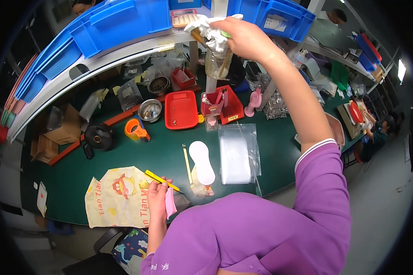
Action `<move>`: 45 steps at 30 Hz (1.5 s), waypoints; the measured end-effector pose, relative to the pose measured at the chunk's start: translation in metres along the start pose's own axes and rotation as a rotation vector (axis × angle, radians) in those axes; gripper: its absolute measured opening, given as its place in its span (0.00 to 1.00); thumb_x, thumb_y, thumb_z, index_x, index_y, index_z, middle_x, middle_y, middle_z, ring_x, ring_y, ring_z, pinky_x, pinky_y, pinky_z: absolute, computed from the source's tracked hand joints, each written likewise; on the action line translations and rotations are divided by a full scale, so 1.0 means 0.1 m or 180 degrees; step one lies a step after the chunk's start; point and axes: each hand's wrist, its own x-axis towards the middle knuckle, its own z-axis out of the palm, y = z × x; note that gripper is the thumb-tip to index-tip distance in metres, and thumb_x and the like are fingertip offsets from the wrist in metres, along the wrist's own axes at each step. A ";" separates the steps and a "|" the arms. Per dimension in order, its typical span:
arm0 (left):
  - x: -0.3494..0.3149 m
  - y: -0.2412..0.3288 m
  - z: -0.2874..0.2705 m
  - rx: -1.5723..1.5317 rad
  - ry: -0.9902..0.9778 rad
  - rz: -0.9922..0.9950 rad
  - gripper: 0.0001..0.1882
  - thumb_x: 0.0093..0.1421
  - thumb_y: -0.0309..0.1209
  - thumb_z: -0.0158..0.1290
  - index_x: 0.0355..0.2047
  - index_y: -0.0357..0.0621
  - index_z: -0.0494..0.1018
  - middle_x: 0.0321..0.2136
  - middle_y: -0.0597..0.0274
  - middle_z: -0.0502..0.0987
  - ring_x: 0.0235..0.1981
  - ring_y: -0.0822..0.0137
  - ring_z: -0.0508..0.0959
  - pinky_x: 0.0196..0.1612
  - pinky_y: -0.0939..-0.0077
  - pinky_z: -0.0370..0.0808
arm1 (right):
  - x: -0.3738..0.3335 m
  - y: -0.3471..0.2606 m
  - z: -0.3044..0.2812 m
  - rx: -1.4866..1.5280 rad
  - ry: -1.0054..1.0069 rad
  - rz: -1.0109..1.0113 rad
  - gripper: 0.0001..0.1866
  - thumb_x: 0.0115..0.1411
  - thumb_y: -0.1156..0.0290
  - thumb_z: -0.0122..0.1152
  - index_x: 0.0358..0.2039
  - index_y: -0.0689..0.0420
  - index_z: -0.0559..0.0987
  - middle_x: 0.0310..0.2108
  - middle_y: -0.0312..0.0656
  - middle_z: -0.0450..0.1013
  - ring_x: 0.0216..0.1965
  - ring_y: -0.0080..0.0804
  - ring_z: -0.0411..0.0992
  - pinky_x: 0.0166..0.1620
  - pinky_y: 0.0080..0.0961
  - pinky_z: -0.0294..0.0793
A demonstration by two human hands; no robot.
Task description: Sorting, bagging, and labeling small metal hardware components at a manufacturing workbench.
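Note:
My left hand (157,200) is closed around a yellow pen-like tool (163,180) and a folded pink piece (170,202), low over the table's near edge. Beside it lies a cream printed bag (117,197). My right hand (245,39) is raised to the shelf, its fingers closed on a crumpled white cloth (218,42). A small green thing (226,34) shows between finger and thumb; its kind is hidden. Brown bristles (197,35) stick out beside the cloth, above a clear container (217,64) at the post. A white figure-eight-shaped pad (202,162) lies mid-table.
Near the pad lie a yellow stick (187,164) and a clear bag of white sheets (236,158). Behind stand a red tray (181,110), metal bowl (150,111), orange tape dispenser (136,129), black fan (99,137) and pink fan (253,103). Blue bins (119,27) line the shelf. Other people sit beyond.

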 end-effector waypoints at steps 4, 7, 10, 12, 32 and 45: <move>-0.04 0.03 0.05 0.0104 0.0044 -0.0093 0.12 0.62 0.22 0.48 0.46 0.35 0.65 0.37 0.54 0.77 0.41 0.69 0.75 0.46 0.78 0.70 | 0.10 -0.05 -0.03 -0.0187 -0.0117 0.0013 0.22 0.47 0.78 0.51 0.44 0.47 0.75 0.35 0.49 0.75 0.40 0.47 0.74 0.42 0.41 0.73; -0.10 0.12 0.09 0.0205 0.0207 -0.0238 0.11 0.62 0.23 0.48 0.45 0.36 0.66 0.37 0.54 0.77 0.41 0.69 0.75 0.47 0.77 0.70 | 0.01 -0.01 -0.03 0.0094 0.0415 -0.0305 0.15 0.58 0.68 0.48 0.45 0.52 0.76 0.37 0.53 0.73 0.40 0.50 0.72 0.45 0.36 0.72; -0.04 0.11 -0.11 0.0199 0.0364 -0.0045 0.11 0.62 0.23 0.48 0.45 0.36 0.66 0.38 0.55 0.77 0.42 0.69 0.74 0.48 0.77 0.70 | -0.29 -0.43 -0.29 0.0274 0.1797 -0.0585 0.15 0.48 0.82 0.52 0.38 0.60 0.75 0.35 0.48 0.71 0.39 0.48 0.70 0.42 0.35 0.71; -0.03 0.19 -0.30 0.0154 0.0629 0.0180 0.12 0.62 0.24 0.48 0.46 0.38 0.67 0.38 0.55 0.77 0.30 0.77 0.74 0.34 0.86 0.69 | -0.72 -0.52 0.08 0.0553 0.1687 -0.0089 0.10 0.50 0.71 0.62 0.36 0.53 0.79 0.30 0.42 0.76 0.33 0.40 0.75 0.35 0.29 0.75; -0.18 0.26 -0.56 0.0433 0.0563 0.0041 0.09 0.60 0.23 0.51 0.41 0.36 0.71 0.34 0.56 0.79 0.30 0.75 0.77 0.31 0.82 0.74 | -1.66 -2.76 1.84 0.4369 -0.2085 0.0891 0.17 0.55 0.59 0.62 0.42 0.54 0.78 0.39 0.44 0.76 0.44 0.35 0.74 0.47 0.29 0.71; 0.18 0.43 0.08 0.1229 -0.0847 -0.0219 0.08 0.64 0.28 0.46 0.37 0.37 0.74 0.27 0.62 0.79 0.25 0.77 0.75 0.28 0.83 0.72 | -1.59 -2.39 1.26 0.4895 -0.2069 0.1390 0.12 0.64 0.62 0.50 0.37 0.59 0.74 0.31 0.33 0.71 0.32 0.19 0.69 0.40 0.19 0.70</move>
